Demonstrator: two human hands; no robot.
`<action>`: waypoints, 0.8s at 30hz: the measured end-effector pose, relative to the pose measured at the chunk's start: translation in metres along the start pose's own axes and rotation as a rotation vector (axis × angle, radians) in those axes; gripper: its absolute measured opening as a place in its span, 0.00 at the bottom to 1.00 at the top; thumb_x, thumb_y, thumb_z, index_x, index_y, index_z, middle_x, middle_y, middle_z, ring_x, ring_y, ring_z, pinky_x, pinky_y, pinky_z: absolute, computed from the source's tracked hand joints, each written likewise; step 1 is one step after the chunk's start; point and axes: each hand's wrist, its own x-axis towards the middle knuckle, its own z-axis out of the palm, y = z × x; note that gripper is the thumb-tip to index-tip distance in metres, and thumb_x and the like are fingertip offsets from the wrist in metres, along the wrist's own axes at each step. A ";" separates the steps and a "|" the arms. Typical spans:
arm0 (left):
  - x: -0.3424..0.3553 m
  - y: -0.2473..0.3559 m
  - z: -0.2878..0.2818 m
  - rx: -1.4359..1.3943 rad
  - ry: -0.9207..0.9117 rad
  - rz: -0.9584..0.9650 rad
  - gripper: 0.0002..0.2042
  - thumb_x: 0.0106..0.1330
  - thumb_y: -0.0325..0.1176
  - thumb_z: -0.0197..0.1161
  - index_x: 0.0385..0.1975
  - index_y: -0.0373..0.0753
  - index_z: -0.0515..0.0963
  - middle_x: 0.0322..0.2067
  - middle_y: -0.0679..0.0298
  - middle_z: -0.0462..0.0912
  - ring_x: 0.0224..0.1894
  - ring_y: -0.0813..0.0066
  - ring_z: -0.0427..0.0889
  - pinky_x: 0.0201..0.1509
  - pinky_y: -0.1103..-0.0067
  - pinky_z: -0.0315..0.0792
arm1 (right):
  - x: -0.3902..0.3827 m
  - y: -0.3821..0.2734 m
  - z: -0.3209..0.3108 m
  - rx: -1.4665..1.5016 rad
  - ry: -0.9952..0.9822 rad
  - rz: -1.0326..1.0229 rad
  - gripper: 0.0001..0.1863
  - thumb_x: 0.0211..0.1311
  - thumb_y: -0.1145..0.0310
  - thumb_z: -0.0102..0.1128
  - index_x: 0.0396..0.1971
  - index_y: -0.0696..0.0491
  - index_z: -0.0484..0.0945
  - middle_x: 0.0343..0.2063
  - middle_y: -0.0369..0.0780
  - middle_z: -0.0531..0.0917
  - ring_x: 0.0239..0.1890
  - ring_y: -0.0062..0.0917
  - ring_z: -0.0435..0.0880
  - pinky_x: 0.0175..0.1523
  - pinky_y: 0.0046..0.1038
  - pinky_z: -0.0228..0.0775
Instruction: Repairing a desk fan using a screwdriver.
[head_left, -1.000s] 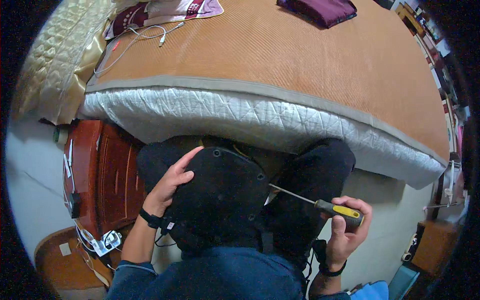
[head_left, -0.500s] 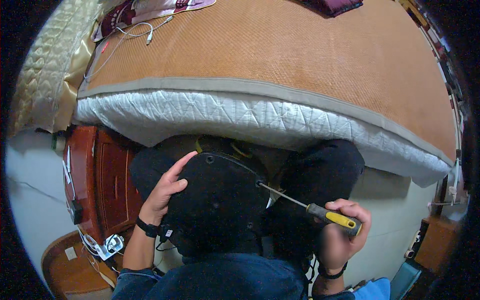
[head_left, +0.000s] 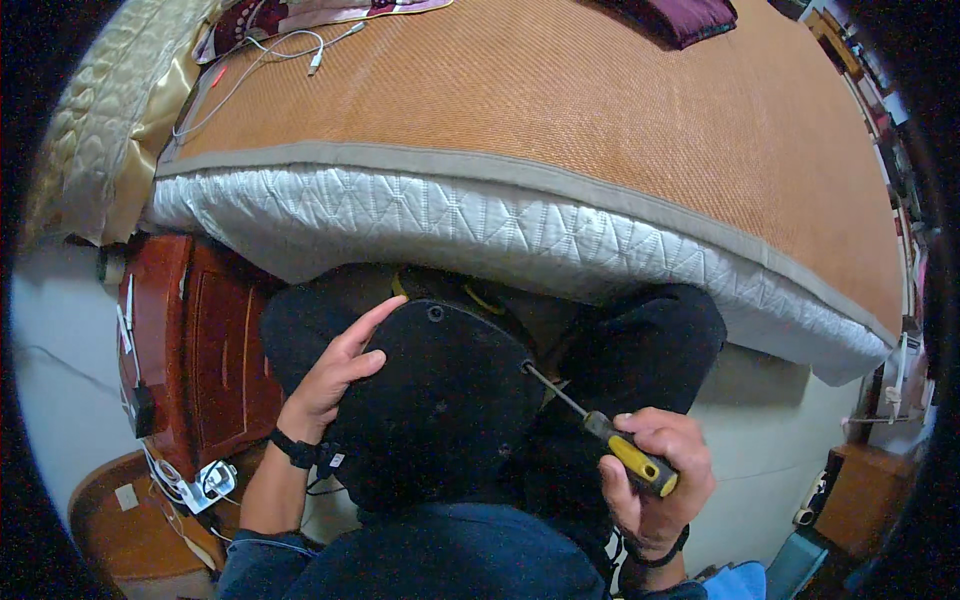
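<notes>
On the lap, between the bent legs in black trousers (head_left: pixel 650 335), we see a broad, dark, round-edged black object (head_left: pixel 425 385), its near side lost in dark clothing. Toward its far right edge sits a small round recessed hole (head_left: pixel 528 366), and at it we find the tip of a grey-and-yellow-handled screwdriver with a thin metal shaft (head_left: pixel 557 391). We cannot tell how deep the tip reaches. The tool's long axis slants from the hole, far and left, to the handle, near and right, so the hole lies beyond and left of the right hand's fingers.

The right hand (head_left: pixel 665 470) is the nearer of the two to the hole; its fingers curl round the handle, thumb along the left side, wrist low and to the right. The left hand (head_left: pixel 335 375) steadies the object's left edge, index finger stretched along the rim toward the far side, thumb resting on the upper face. Beyond, we see the white quilted side of a mattress (head_left: pixel 400 205).
</notes>
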 end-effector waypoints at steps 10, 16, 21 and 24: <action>0.002 -0.002 -0.001 -0.008 -0.032 -0.003 0.42 0.66 0.42 0.69 0.78 0.37 0.57 0.74 0.59 0.63 0.75 0.67 0.63 0.79 0.72 0.53 | 0.022 -0.009 -0.009 0.006 -0.196 -0.014 0.21 0.43 0.78 0.77 0.39 0.53 0.80 0.39 0.47 0.88 0.39 0.37 0.89 0.43 0.33 0.82; 0.002 0.002 0.003 0.019 -0.029 -0.011 0.43 0.65 0.43 0.70 0.78 0.37 0.57 0.74 0.59 0.63 0.75 0.67 0.61 0.79 0.72 0.52 | 0.023 -0.013 -0.011 0.009 -0.162 0.052 0.19 0.44 0.79 0.73 0.39 0.54 0.78 0.38 0.47 0.88 0.39 0.38 0.90 0.45 0.33 0.82; 0.003 0.001 0.004 -0.009 -0.044 -0.008 0.43 0.65 0.43 0.70 0.78 0.37 0.57 0.73 0.60 0.64 0.75 0.67 0.62 0.79 0.73 0.53 | 0.022 -0.012 -0.011 0.003 -0.138 0.079 0.19 0.48 0.79 0.73 0.41 0.56 0.77 0.39 0.49 0.87 0.39 0.39 0.90 0.46 0.34 0.82; 0.004 -0.001 0.002 -0.010 -0.039 -0.003 0.43 0.65 0.43 0.71 0.77 0.37 0.57 0.73 0.60 0.65 0.74 0.68 0.63 0.78 0.73 0.54 | 0.024 -0.013 -0.011 0.023 -0.153 0.086 0.20 0.48 0.78 0.74 0.42 0.56 0.77 0.40 0.50 0.87 0.40 0.39 0.90 0.46 0.35 0.82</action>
